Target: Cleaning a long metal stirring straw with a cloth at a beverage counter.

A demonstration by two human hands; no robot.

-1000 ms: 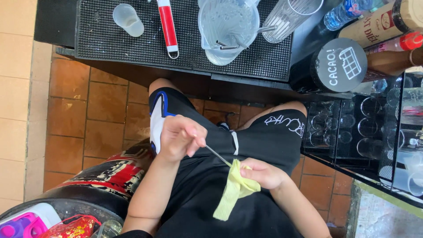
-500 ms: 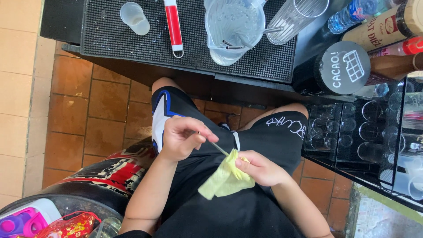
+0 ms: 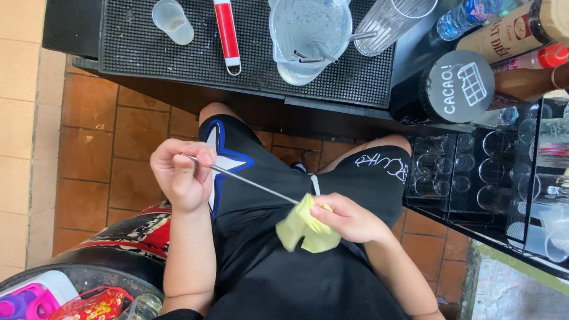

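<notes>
My left hand (image 3: 179, 173) is closed around one end of a thin metal rod (image 3: 255, 184) that runs down to the right. My right hand (image 3: 345, 217) pinches a pale yellow cloth (image 3: 304, 230) around the rod's other end, which is hidden inside the cloth. Both hands hover over my lap, above black shorts (image 3: 267, 195) with a blue and white star.
A black rubber mat (image 3: 136, 53) on the counter carries a small plastic cup (image 3: 172, 21), a red-handled tool (image 3: 227, 32), a clear pitcher (image 3: 309, 37) and a tall glass (image 3: 391, 22). Bottles and a black round-lidded can (image 3: 453, 89) stand at right, above racks of glasses (image 3: 474, 172).
My left hand has drawn the rod out to the left, so more bare metal shows. The yellow cloth hung long before and is now bunched up in my right hand.
</notes>
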